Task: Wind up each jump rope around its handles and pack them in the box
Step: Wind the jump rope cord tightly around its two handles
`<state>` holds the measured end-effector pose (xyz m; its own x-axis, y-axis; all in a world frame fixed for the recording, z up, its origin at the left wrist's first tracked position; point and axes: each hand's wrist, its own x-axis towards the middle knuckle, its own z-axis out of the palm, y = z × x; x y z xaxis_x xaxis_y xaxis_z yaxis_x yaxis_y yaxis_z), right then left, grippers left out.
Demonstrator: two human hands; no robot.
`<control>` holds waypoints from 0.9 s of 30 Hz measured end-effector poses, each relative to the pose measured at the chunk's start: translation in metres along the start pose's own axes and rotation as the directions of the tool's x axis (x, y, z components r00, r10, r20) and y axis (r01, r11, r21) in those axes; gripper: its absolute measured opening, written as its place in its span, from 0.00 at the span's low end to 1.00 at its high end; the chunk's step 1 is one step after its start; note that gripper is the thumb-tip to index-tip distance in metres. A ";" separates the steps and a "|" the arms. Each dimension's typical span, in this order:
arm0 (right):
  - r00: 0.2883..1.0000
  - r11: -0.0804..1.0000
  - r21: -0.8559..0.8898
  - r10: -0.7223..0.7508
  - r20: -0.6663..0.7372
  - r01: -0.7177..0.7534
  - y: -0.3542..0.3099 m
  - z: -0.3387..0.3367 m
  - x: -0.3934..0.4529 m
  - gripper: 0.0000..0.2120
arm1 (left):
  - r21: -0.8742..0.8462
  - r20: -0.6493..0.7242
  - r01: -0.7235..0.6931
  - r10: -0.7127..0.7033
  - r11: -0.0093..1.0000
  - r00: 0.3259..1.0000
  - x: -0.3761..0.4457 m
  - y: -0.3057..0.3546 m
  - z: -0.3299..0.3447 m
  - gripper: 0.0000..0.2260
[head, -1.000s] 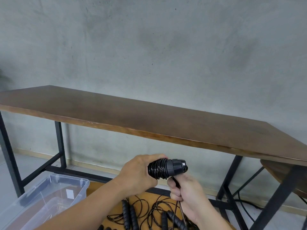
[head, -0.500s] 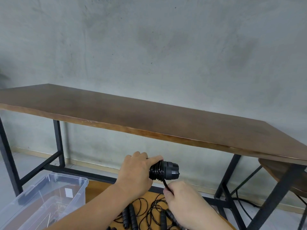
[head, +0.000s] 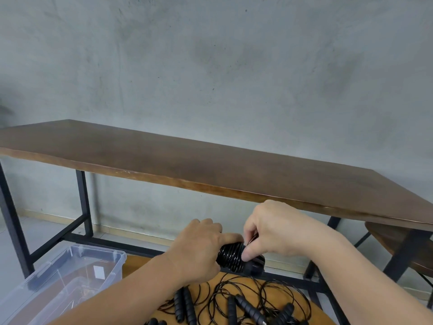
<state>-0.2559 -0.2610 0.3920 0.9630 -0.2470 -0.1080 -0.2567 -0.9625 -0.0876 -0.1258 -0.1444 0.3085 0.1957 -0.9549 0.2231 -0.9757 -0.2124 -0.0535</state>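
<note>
The left hand [head: 199, 250] grasps the black ribbed plastic jump-rope handles [head: 239, 258], fingers curled round the bundle from the left. The right hand [head: 274, 233] pinches the thin black cord at the right end of the coils, thumb and fingertips closed on it just beside the smooth end cap. The bundle is held in the air, above the round wooden stool top [head: 276, 299] and in front of the long dark wooden table [head: 210, 165].

Handling assessment: the handles appear rigid and light; the ribbed surface should give a secure hold. The cord looks thin, glossy and springy, so the coils are likely to loosen if tension drops. Recommended hold: clamp across the wound section with the full hand so that the turns stay pressed against the handles, and keep the free end pinched close to the coils until it is tucked in.

Below the hands, several unwound black jump ropes [head: 234, 301] lie tangled on the stool top, handles and loose loops overlapping. Loops may snag one another when a rope is lifted; take hold of handles, not cord.

The clear plastic storage box [head: 110, 259] stands open on the floor to the left, near the stool. Its contents cannot be identified.
</note>
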 end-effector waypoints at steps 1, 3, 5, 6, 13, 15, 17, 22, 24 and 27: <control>1.000 0.997 0.079 -0.008 0.022 0.006 0.004 -0.002 0.003 0.10 | -0.028 0.009 -0.018 0.019 0.999 1.000 -0.001 -0.001 -0.002 0.26; 0.998 0.965 0.263 -0.036 0.059 0.019 0.013 -0.003 0.008 0.09 | -0.111 0.030 -0.051 0.055 0.992 0.998 -0.003 -0.006 -0.006 0.25; 0.996 0.916 0.401 -0.056 0.069 0.024 0.023 -0.002 0.012 0.08 | -0.204 0.062 -0.069 0.083 0.977 0.995 -0.006 -0.009 -0.006 0.24; 0.996 0.886 0.464 -0.059 0.068 0.021 0.027 0.000 0.013 0.08 | -0.263 0.087 -0.066 0.092 0.962 0.992 -0.007 -0.011 -0.006 0.25; 0.998 0.521 0.853 -0.039 0.051 -0.023 0.045 0.030 0.016 0.09 | -0.706 0.152 0.056 0.073 0.706 0.986 -0.014 -0.012 -0.013 0.31; 0.998 0.366 0.931 -0.055 0.035 -0.013 0.048 0.039 0.017 0.11 | -0.778 0.136 0.058 0.078 0.626 0.988 -0.013 -0.013 -0.015 0.29; 0.999 0.241 0.970 -0.054 0.004 0.009 0.049 0.048 0.017 0.12 | -0.803 0.130 0.059 0.078 0.593 0.988 -0.013 -0.014 -0.015 0.29; 0.998 0.076 0.996 0.052 -0.039 0.035 0.049 0.074 0.018 0.12 | -0.843 0.139 0.105 0.025 0.527 0.990 -0.012 -0.015 -0.004 0.32; 0.994 0.050 0.998 0.098 -0.045 0.041 0.047 0.082 0.016 0.14 | -0.847 0.150 0.134 -0.012 0.515 0.989 -0.012 -0.014 0.002 0.32; 0.989 0.004 0.999 0.143 -0.040 0.040 0.044 0.085 0.012 0.11 | -0.853 0.171 0.167 -0.036 0.495 0.985 -0.011 -0.013 0.007 0.33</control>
<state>-0.2624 -0.2972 0.3024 0.9189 -0.3863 -0.0797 -0.0449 0.0982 -0.9942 -0.1147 -0.1320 0.3003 0.2451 -0.9680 0.0549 -0.5343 -0.0876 0.8407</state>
